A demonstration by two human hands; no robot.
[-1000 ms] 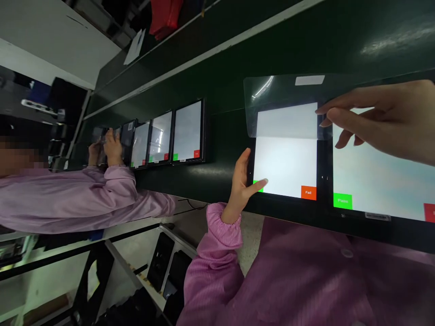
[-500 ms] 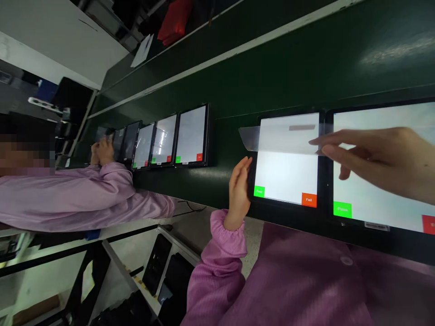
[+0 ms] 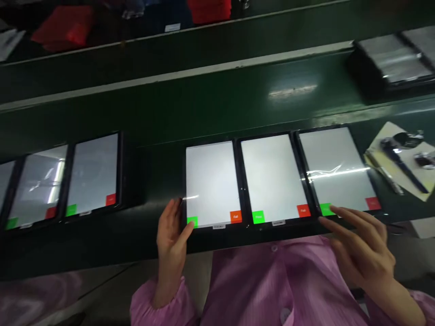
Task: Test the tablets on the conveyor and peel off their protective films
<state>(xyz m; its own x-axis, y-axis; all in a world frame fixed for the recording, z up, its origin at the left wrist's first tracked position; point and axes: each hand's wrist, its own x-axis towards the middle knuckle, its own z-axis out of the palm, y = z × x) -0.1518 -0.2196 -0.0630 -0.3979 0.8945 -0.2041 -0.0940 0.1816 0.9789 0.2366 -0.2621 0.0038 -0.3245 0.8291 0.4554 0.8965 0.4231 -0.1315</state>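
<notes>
Three tablets with lit white screens lie side by side in front of me, each with a green box and a red box along its lower edge. My left hand (image 3: 173, 233) grips the lower left edge of the left tablet (image 3: 212, 181), thumb over the green box and fingers along the side. The middle tablet (image 3: 275, 174) has no hand on it. At the lower left corner of the right tablet (image 3: 335, 154), my right hand (image 3: 363, 246) is open, fingers spread and extended, fingertips by the green box. Whether they touch the glass I cannot tell.
More lit tablets (image 3: 93, 172) stand in a row to the left on the dark green bench (image 3: 163, 99). To the right are papers (image 3: 423, 176) with a dark pen-like tool (image 3: 404, 165). Stacked tablets (image 3: 396, 56) sit back right; red bundles (image 3: 64, 27) lie on the far shelf.
My view has swung right. My right hand no longer holds the clear film above the left tablet and is now low by the right tablet. My left thumb has come onto the left tablet's front.
</notes>
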